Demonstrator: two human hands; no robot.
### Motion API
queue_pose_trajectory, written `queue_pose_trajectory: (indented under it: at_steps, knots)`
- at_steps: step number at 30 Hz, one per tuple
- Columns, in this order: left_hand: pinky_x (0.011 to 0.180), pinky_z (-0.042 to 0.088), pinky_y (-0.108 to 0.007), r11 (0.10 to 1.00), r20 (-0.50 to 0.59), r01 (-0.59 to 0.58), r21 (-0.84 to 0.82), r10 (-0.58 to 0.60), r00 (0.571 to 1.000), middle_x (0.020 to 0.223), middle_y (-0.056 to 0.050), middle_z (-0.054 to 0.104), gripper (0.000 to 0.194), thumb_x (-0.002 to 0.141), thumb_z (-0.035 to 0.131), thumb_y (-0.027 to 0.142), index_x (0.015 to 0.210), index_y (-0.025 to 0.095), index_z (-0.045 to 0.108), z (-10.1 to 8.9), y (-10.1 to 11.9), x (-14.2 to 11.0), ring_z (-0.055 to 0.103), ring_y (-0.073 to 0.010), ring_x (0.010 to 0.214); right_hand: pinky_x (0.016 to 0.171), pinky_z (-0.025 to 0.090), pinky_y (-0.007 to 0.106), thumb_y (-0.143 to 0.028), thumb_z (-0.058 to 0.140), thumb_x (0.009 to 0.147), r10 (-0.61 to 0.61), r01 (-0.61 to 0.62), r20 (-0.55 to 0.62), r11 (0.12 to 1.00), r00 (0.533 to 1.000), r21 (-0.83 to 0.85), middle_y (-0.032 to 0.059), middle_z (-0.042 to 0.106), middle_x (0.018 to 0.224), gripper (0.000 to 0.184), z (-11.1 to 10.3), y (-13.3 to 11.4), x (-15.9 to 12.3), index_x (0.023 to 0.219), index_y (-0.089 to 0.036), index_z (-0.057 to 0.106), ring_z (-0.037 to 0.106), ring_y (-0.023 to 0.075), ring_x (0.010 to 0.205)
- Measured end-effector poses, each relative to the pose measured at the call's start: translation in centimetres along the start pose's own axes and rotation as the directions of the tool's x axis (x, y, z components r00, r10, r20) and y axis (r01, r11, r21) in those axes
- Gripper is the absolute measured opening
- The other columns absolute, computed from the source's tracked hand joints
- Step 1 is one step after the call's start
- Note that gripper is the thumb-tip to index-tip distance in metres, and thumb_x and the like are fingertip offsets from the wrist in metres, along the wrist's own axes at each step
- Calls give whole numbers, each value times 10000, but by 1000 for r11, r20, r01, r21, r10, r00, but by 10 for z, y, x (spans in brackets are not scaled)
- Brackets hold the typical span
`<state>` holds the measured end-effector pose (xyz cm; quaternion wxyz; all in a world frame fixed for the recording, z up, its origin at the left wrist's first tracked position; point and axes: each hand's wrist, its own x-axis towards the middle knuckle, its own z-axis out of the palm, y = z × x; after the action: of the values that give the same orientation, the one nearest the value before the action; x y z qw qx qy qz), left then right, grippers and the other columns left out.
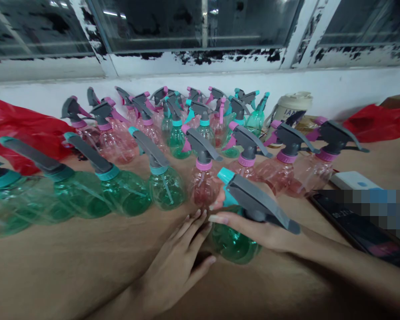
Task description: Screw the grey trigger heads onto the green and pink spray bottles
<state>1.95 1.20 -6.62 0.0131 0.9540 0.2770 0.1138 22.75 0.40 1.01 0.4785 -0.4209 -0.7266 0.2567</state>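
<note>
My right hand [270, 234] is closed around the neck of a green spray bottle [235, 248], which has a grey spray head and a turquoise nozzle and trigger. Its base rests on the table, and the nozzle faces up and to the left. Part of the neck is hidden by my thumb and palm. Just left of that bottle, my left hand [178, 262] lies palm down on the wood with its fingers stretched out and holds nothing. Beyond my fingertips stands a pink spray bottle [204, 184], and a green spray bottle [166, 189] stands to its left.
A row of green and pink bottles crosses the table [86, 266], with more crowded behind near the wall. Red plastic bags [26, 133] lie at both sides. A pale cup [291, 106] stands at the back. On the right are a phone [356, 226] and a white box [353, 180].
</note>
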Motion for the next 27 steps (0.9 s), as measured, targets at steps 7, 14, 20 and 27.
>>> queue_pose_trajectory:
  at_steps: [7, 14, 20, 27]
  knots:
    - [1054, 408, -441, 1000, -7, -4, 28, 4, 1000, 1461, -132, 426, 537, 928, 531, 416, 1372, 132, 428, -3, 1, 2, 380, -282, 1347, 657, 526, 283, -394, 643, 818, 31, -30, -30, 999, 999, 31, -10, 663, 791, 158, 3, 4, -3, 827, -237, 633, 623, 142, 679]
    - [1048, 418, -440, 999, -21, -14, 51, 15, 1000, 1480, -122, 399, 516, 941, 500, 431, 1362, 138, 440, 0, 0, 0, 381, -277, 1347, 701, 555, 309, -355, 674, 805, 33, -33, -5, 997, 999, 64, 33, 708, 954, 374, 0, 5, -3, 1155, -230, 630, 655, 153, 691]
    - [1053, 415, -435, 999, -39, -9, 41, 10, 999, 1478, -112, 405, 515, 936, 505, 434, 1364, 157, 437, 1, 0, -1, 377, -272, 1350, 853, 539, 321, -345, 677, 811, 2, -2, -8, 998, 1000, 61, 39, 716, 1032, 401, -2, 6, -3, 1193, -238, 617, 681, 186, 913]
    - [1052, 417, -438, 999, -36, -21, 46, 23, 999, 1490, -116, 385, 535, 940, 501, 421, 1383, 138, 404, 2, -1, -1, 378, -273, 1349, 778, 560, 319, -342, 677, 808, -3, 4, -15, 999, 1000, 53, 40, 717, 994, 410, -1, 7, -3, 1202, -245, 617, 690, 189, 827]
